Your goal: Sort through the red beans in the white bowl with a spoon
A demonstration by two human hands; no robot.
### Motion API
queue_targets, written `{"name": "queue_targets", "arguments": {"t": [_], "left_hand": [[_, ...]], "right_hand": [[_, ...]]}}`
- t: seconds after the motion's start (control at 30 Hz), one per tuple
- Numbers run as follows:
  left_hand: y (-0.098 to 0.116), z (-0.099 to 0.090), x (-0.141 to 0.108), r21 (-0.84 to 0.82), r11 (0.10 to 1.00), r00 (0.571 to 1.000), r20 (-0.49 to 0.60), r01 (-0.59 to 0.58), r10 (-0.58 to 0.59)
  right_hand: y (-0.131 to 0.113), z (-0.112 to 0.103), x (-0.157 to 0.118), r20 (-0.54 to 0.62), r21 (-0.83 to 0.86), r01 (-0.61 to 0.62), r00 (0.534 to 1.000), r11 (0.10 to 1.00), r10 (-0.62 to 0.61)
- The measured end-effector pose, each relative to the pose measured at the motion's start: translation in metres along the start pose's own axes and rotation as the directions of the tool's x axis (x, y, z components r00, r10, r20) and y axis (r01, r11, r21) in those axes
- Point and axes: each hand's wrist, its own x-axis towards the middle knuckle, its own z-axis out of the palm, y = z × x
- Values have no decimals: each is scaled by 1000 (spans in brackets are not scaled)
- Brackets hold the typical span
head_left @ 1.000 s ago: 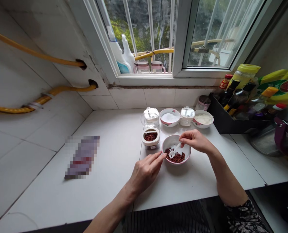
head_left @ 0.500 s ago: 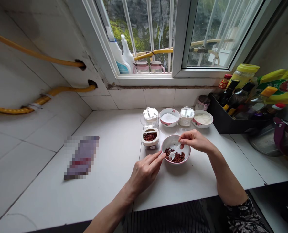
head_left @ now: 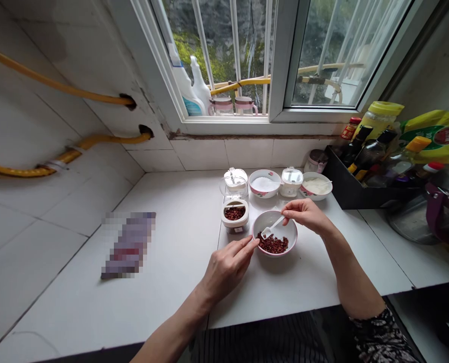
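Observation:
A white bowl with a pink rim [head_left: 293, 241] stands on the counter with dark reddish-brown grains, like Sichuan peppercorns [head_left: 275, 245], in its bottom. My right hand [head_left: 307, 214] pinches the handle of a small white plastic spoon [head_left: 268, 232] between thumb and fingers. The spoon's scoop is over the left part of the bowl, at the edge of the grains. At the bowl's left rim, my left hand [head_left: 230, 264] holds the bowl with its fingertips; the thumb is partly hidden. Just behind that hand is an uncovered seasoning jar [head_left: 235, 227] filled with the same grains.
Behind stand a lidded jar [head_left: 235, 179], a bowl of white powder [head_left: 264, 191], another white jar [head_left: 291, 182] and a bowl of pale contents [head_left: 317, 187]. A black bottle box [head_left: 360, 194] and a pot [head_left: 413, 217] sit right. A blurred purple packet [head_left: 129, 247] lies left.
My right hand has risen slightly, and the spoon's scoop has shifted up and a little left among the grains. My left hand stays at the rim.

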Motion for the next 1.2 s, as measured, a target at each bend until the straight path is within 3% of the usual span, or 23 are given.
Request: {"name": "queue_targets", "arguments": {"t": [0.2,0.3,0.4,0.5,0.57,0.63,0.7,0.8,0.87,0.97,1.1,1.2], "left_hand": [[0,2,0,0,1000,1000,-26,-1,1],[0,2,0,5,1000,1000,-25,-1,1],[0,4,-1,5,1000,1000,-22,2,-2],[0,4,-1,11,1000,1000,-21,6,-6],[0,4,-1,14,1000,1000,-22,6,-6],[0,3,-1,14,1000,1000,-17,8,-8],[0,2,-1,13,1000,1000,-12,12,-12],[0,1,-1,8,1000,1000,-8,14,-14],[0,1,-1,2,1000,1000,-6,11,-11],[0,1,-1,-2,1000,1000,-11,4,-4],[-1,1,-1,-4,1000,1000,-6,0,0],[-1,0,-1,-11,1000,1000,1,0,0]], "right_hand": [[-5,19,11,-156,64,77,986,995,-66],[-8,43,16,-251,6,259,935,966,-250],[-8,65,14,-278,-241,484,796,841,-538],[-7,75,9,-109,-567,621,595,542,-796],[-8,75,4,19,-670,658,478,344,-878],[-9,68,1,39,-691,665,427,284,-903],[-11,55,-3,-60,-665,638,474,389,-879],[-10,27,-8,-223,-558,515,663,651,-715],[-7,10,-10,-176,-576,411,782,707,-598],[-5,-3,-14,-103,-732,259,872,631,-478],[-11,3,-23,-23,-883,147,935,446,-354],[-17,10,-30,59,-852,193,959,486,-277]]}}
